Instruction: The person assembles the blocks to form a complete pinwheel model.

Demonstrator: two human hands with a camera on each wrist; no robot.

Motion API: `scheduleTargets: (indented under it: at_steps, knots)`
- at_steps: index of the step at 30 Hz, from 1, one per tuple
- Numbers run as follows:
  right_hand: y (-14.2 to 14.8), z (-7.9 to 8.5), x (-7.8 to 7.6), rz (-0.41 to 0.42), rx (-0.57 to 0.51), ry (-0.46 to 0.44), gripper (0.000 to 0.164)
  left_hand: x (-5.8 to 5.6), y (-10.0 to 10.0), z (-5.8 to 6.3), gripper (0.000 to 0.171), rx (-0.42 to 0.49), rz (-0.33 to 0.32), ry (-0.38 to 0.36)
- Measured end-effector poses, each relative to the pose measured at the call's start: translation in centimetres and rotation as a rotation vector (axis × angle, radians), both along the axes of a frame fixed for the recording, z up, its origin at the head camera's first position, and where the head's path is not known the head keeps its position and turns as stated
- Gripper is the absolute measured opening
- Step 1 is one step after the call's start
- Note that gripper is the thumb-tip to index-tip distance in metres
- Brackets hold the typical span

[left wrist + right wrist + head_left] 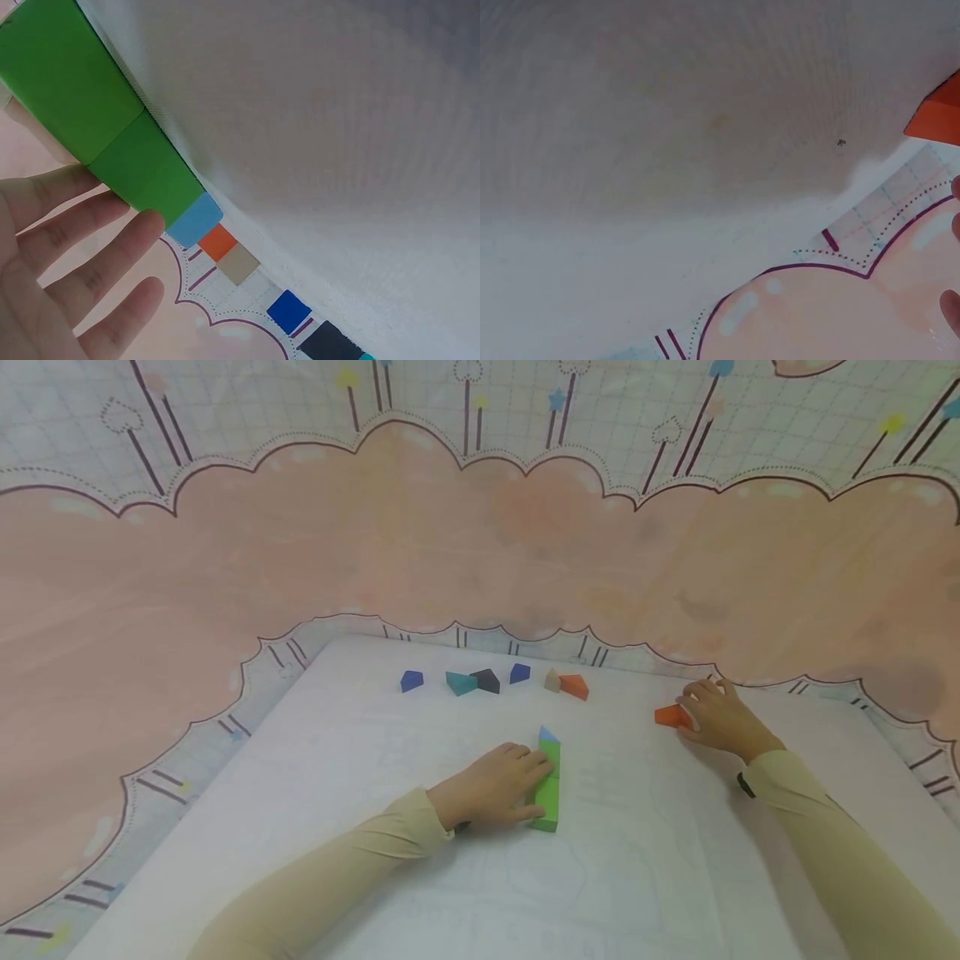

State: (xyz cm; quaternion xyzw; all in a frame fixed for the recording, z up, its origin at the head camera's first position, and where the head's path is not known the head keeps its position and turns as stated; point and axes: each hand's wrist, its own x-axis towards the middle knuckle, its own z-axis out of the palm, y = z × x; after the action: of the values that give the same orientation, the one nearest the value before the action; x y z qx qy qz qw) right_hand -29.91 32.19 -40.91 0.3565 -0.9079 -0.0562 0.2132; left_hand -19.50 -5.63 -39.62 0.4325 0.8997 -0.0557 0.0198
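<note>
In the head view my left hand point(495, 785) lies against the left side of two green blocks point(549, 802) set end to end, its fingers touching them. A light blue triangular block point(548, 734) adjoins their far end. The left wrist view shows the fingers point(112, 262) fairly straight and spread beside the green blocks point(142, 161), with the blue block point(198, 220) at their end. To the right, my right hand point(720, 718) pinches an orange block point(670, 716) between thumb and fingers. Only a corner of that orange block point(939, 120) and some fingertips enter the right wrist view.
Along the back of the white table point(360, 735) lie two dark blue blocks point(412, 681), a teal block point(461, 683), a black block point(487, 681), a tan block point(552, 681) and another orange block point(575, 686). A patterned cloth point(450, 552) rises behind.
</note>
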Motion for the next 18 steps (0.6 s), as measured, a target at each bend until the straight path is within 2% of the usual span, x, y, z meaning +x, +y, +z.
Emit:
scheduleTargets:
  at_steps: [5,11,18]
  knots:
    - [0.0,-0.4,-0.2,0.017,-0.015,0.017,0.029,0.1,0.0,0.1,0.066,-0.002,0.001,0.002]
    - [-0.2,-0.1,0.0,-0.04,-0.011,-0.077,0.029,0.1,0.0,0.1,0.065,0.0,0.013,-0.003]
    - [-0.6,0.3,0.9,-0.023,-0.012,-0.098,0.041,0.1,0.0,-0.1,0.065,-0.001,0.007,0.013]
